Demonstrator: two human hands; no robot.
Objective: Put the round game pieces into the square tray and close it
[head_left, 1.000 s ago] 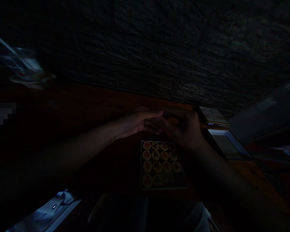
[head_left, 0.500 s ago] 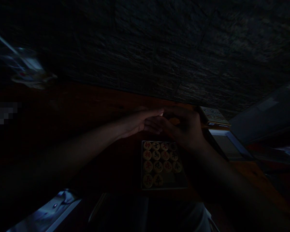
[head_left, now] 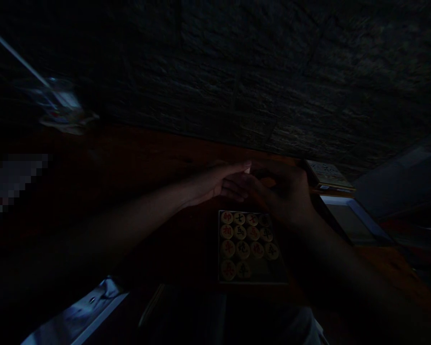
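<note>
Both of my hands meet above the far edge of a shallow square box [head_left: 267, 275]. Round xiangqi pieces [head_left: 240, 233] with red and black characters lie in it in rows, with a gap at its near right corner. Between my fingertips shows a small pale piece [head_left: 248, 169], mostly hidden. My left hand [head_left: 224, 183] has its thumb along the top of it and its other fingers curled beneath. From the right, my right hand [head_left: 285, 189] closes its thumb and fingers on the same spot. Dim light hides the details of the grip.
At the right lie a flat printed box [head_left: 328, 175] and a pale-rimmed open tray [head_left: 352, 219]. A clear cup with a straw [head_left: 64, 101] stands at the back left. The dark wooden table [head_left: 140, 148] runs along a stone wall [head_left: 201, 76].
The whole view has shifted, so everything sits slightly further right. Both hands keep nearly the same pose around the pale piece, and the pieces in the box have not moved.
</note>
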